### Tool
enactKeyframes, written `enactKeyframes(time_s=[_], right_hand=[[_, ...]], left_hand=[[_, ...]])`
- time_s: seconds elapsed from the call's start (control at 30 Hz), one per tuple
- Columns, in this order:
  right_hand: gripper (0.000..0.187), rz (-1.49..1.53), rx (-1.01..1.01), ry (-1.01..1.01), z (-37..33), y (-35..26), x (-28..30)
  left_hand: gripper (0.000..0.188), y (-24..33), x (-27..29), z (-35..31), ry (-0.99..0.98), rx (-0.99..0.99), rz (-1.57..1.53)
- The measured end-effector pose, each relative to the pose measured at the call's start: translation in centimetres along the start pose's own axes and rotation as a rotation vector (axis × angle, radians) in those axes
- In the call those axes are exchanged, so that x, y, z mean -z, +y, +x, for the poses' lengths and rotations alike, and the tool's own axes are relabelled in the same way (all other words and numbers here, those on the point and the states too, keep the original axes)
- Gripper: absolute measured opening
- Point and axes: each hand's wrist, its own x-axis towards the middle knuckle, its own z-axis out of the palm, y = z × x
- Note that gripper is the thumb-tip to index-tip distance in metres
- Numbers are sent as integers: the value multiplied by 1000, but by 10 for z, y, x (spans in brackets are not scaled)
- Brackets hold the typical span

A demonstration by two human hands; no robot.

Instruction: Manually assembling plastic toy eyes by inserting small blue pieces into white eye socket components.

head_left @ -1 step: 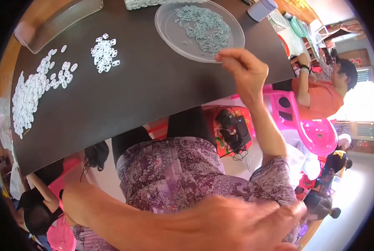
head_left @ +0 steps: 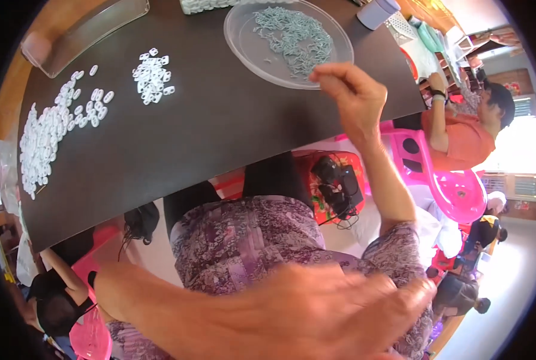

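Note:
My right hand [head_left: 358,99] hovers at the near right rim of a round clear plastic tray [head_left: 250,65]. Its thumb and forefinger press together in a pinch; whatever may be between them is too small to make out. Many thin pale-green pieces [head_left: 295,39] lie heaped in the tray. Close to the camera, my left hand [head_left: 322,309] stretches across the lower part of the head view, above my lap. Motion blurs it, but the fingers look extended, and I see nothing held. Its palm side is hidden.
On the dark table [head_left: 178,138] lie a pile of white oval pieces [head_left: 46,138] and a smaller pile of white pieces [head_left: 151,78]. A clear box [head_left: 94,39] and a lidded cup [head_left: 378,13] stand farther back. A co-worker [head_left: 466,129] sits at the right beside a pink chair [head_left: 454,186].
The whole view has shifted very slightly. My left hand has moved a little near the lower edge, while my right hand keeps its pinch by the tray rim.

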Motion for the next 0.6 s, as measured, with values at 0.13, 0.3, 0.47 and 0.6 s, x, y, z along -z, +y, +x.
enactKeyframes(time_s=[0.13, 0.3, 0.47, 0.6], right_hand=[[13, -235, 188, -97, 40, 13, -18], [18, -466, 306, -287, 69, 49, -32], [11, -603, 452, -415, 76, 62, -54], [9, -638, 466, -421, 77, 62, -56]], left_hand=[[43, -46, 42, -26, 258, 125, 821], [23, -86, 45, -68, 343, 261, 667], [20, -97, 48, -95, 624, 488, 278], [19, -97, 50, -81, 697, 507, 214]])
